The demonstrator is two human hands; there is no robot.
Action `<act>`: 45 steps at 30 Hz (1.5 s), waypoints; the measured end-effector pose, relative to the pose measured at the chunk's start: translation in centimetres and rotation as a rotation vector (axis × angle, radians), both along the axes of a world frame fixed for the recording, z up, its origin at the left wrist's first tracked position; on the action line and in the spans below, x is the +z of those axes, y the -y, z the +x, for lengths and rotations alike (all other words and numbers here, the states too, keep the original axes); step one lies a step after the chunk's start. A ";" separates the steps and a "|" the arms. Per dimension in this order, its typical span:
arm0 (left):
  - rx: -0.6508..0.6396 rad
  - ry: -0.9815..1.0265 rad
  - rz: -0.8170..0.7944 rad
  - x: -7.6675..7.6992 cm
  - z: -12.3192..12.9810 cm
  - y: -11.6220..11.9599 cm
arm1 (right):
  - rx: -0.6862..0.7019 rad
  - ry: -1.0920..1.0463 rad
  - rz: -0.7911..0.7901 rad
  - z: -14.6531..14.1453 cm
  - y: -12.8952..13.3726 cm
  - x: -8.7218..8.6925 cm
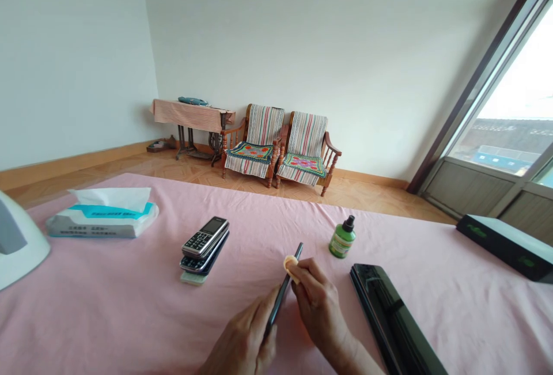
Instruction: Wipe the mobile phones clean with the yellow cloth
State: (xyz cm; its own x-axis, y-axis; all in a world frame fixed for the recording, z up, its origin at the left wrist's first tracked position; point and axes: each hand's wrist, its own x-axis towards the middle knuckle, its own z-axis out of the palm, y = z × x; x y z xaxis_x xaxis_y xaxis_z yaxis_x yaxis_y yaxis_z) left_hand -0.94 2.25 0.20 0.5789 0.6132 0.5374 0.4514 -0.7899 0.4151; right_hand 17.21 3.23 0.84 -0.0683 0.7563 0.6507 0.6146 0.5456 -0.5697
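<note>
My left hand [246,334] grips the lower end of a dark, slim phone [283,294], which stands nearly edge-on to me, so its faces are hidden. Pinched in the fingers of my right hand [319,300] is a small cream-coloured cloth [291,268], pressed against the phone's upper part. Left of the hands, several keypad phones lie in a stack [206,238], the top one with its screen and keys facing up. A green spray bottle [343,238] with a black top stands beyond my right hand. Closer on the right lies a stack of black flat-screen devices [391,311].
A pink cloth [155,323] covers the table. On it sit a tissue pack [103,216] at the left, a white rounded appliance [21,242] at the left edge and a black box [501,245] at the far right. Two wooden chairs [302,144] stand beyond.
</note>
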 end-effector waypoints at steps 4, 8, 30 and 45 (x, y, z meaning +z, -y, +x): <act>0.005 -0.059 0.010 -0.5 0.1 -0.3 | -0.132 -0.013 0.014 1.0 -1.1 0.5; -0.022 0.013 0.054 -1.4 0.0 -0.7 | -0.057 -0.024 0.015 0.2 -0.5 -0.1; 0.014 0.009 0.020 -0.2 -0.2 -0.4 | -0.117 -0.065 0.050 -0.4 -0.3 0.2; 0.001 0.000 0.057 -1.0 -0.4 -0.8 | -0.090 -0.170 0.059 -0.9 0.2 -0.8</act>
State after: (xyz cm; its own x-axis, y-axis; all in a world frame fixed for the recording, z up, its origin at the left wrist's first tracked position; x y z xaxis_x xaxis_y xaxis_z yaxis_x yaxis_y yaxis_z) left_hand -1.30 3.01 -0.75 0.5785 0.5819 0.5716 0.4522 -0.8120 0.3690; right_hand 16.31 3.08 0.00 0.1129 0.7143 0.6907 0.5599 0.5285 -0.6381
